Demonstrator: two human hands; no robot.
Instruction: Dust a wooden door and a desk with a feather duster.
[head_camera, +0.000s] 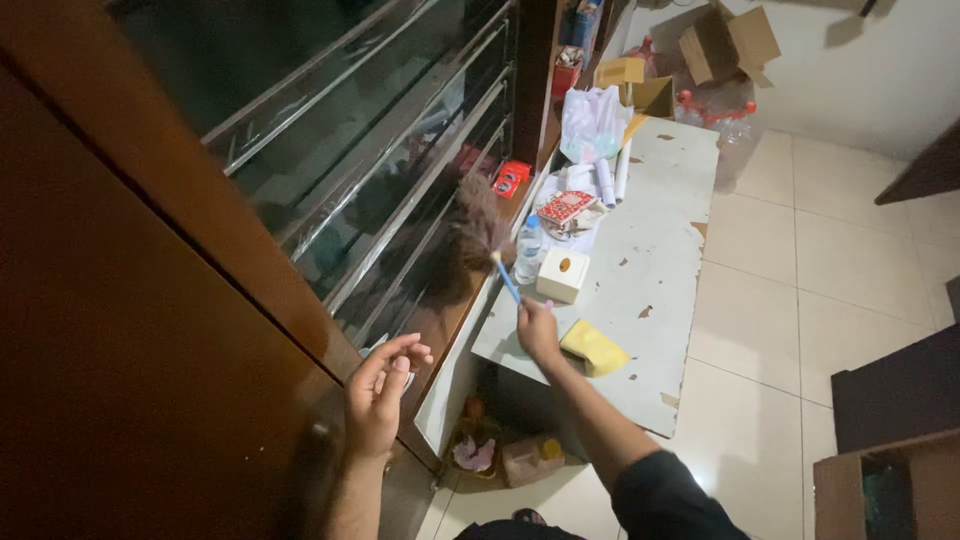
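Brown wood fills my left side, a big cabinet door (120, 330). My left hand (380, 395) rests flat on its edge, fingers loose and holding nothing. At about one o'clock from it, my right hand (537, 330) grips the blue handle of a feather duster (485, 235). Its fluffy brown head, a bit blurry, is up against the glass cabinet doors (380, 130). Just beside my right hand, at three o'clock, lies a yellow cloth (595, 348) on the chipped white table (660, 250). Farther off stand a small white box (563, 274) and a water bottle (529, 250).
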